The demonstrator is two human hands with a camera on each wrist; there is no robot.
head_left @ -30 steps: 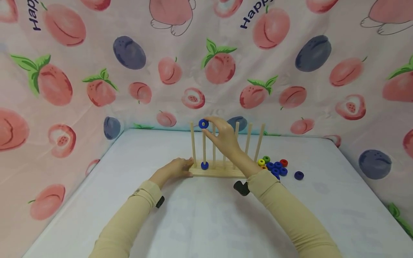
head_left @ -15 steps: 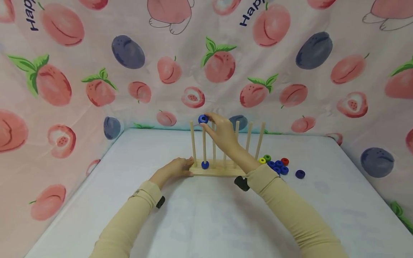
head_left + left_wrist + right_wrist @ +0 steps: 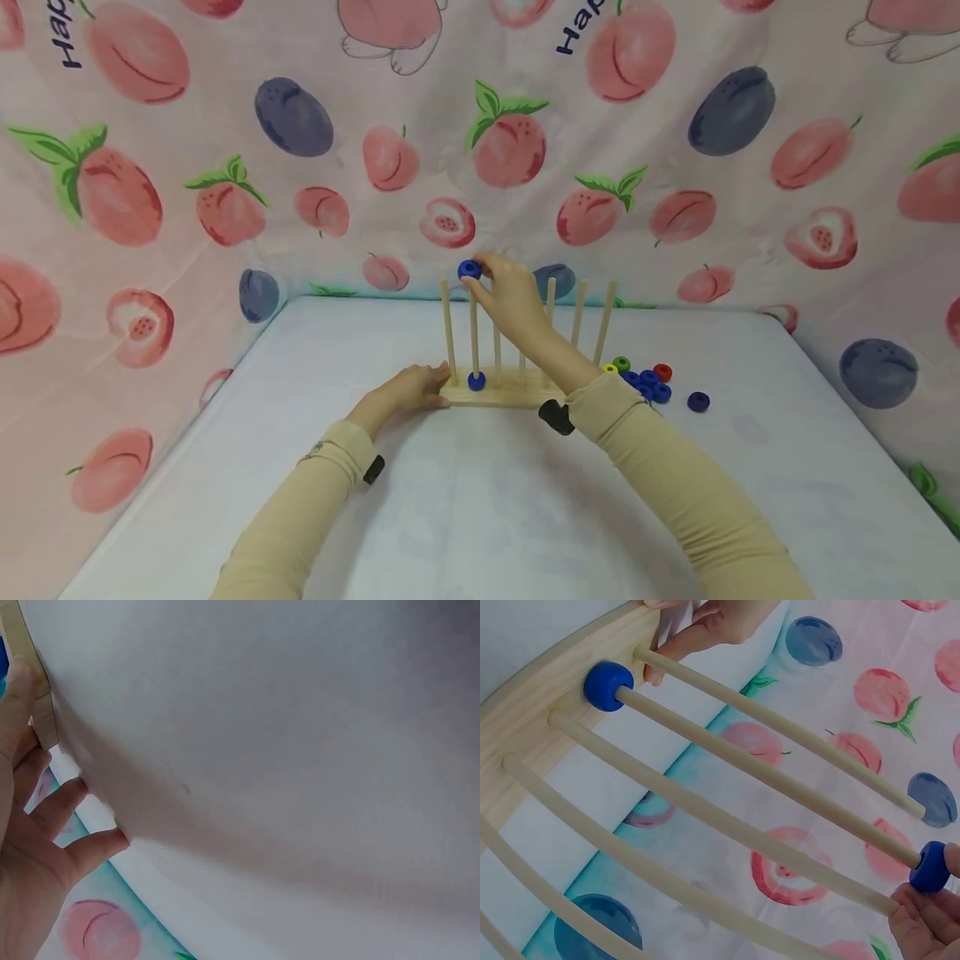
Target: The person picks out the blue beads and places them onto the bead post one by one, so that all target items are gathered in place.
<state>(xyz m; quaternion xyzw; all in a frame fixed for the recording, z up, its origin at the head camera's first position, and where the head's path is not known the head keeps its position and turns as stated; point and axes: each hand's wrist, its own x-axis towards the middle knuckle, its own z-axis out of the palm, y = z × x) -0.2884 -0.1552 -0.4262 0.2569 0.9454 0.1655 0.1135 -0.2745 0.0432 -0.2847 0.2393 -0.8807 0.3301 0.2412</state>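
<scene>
A wooden peg stand (image 3: pixel 498 400) with several upright pegs stands on the table. My left hand (image 3: pixel 408 387) grips its left end, thumb in front and a finger behind in the left wrist view. My right hand (image 3: pixel 517 304) pinches a blue ring bead (image 3: pixel 468 269) between thumb and fingers at the tip of the second peg (image 3: pixel 474 333) from the left. In the right wrist view this held bead (image 3: pixel 931 868) meets the peg's end. Another blue bead (image 3: pixel 609 685) sits at the foot of the same peg. My right forearm hides part of the stand's right side.
Loose beads lie right of the stand: several blue beads (image 3: pixel 648 379), a red bead (image 3: pixel 662 372), a green bead (image 3: pixel 621 364) and a partly hidden yellow one. A dark blue bead (image 3: pixel 698 402) lies apart. Fruit-patterned cloth (image 3: pixel 450 167) hangs behind the white table (image 3: pixel 450 517).
My right hand has risen slightly with the blue bead, and the bead has turned so its hole faces less toward the head camera. My left hand stays on the stand's end.
</scene>
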